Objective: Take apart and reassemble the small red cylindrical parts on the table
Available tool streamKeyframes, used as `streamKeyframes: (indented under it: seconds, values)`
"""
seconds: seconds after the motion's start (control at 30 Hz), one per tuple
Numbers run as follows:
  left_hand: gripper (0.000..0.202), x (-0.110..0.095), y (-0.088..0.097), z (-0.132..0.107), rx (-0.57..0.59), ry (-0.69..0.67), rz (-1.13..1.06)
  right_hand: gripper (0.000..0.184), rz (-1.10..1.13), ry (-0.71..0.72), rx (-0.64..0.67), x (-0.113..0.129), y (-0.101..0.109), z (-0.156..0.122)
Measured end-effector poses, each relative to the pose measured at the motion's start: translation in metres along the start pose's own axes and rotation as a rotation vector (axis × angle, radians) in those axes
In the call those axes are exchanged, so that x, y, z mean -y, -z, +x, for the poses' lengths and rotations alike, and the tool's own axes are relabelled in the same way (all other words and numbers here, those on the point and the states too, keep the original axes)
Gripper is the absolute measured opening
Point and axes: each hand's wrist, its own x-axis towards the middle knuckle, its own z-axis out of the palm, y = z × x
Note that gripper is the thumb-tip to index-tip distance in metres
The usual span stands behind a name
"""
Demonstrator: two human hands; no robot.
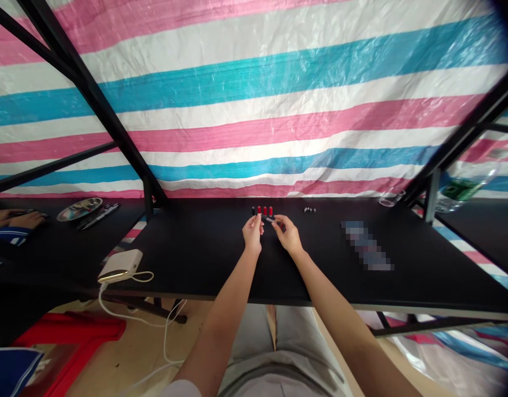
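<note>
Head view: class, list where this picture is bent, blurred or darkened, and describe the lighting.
Head view: wide-lens distortion bows the striped tarpaulin and black frame bars; soft, even light, no hard shadows on the matte black table; a pixelated patch hides something right of the right hand; the top right corner darkens.

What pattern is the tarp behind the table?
Tarp: pink, white and blue stripes, head view.

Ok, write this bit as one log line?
right hand: pinches small dark piece | left hand: at its other end | behind: red pieces, upright
</note>
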Motion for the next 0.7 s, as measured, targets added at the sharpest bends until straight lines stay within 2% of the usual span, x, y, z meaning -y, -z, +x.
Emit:
streamKeyframes:
  seconds: [0.17,0.33,0.4,0.47,0.6,0.7]
  values:
    - [0.039,0.0,-0.001,-0.002,0.031,-0.025,0.069,0.025,-0.057,0.022,0.071,0.001,0.001,0.001]
    - [0.036,0.007,0.002,0.003,-0.1,-0.093,0.138,0.022,-0.117,0.011,0.035,-0.002,0.003,0.001]
    - [0.034,0.011,0.005,0.006,-0.114,-0.101,0.185,0.022,-0.107,0.002,0.008,-0.003,0.003,0.001]
    - [0.032,0.014,0.006,0.006,-0.06,-0.107,0.256,0.023,-0.074,0.007,-0.013,-0.002,0.003,0.002]
    - [0.025,0.021,0.006,0.004,0.126,-0.176,0.4,0.024,-0.041,0.024,-0.018,-0.002,0.003,0.002]
    - [0.021,0.025,0.005,0.002,0.193,-0.224,0.466,0.025,-0.063,-0.003,-0.002,-0.005,0.003,0.003]
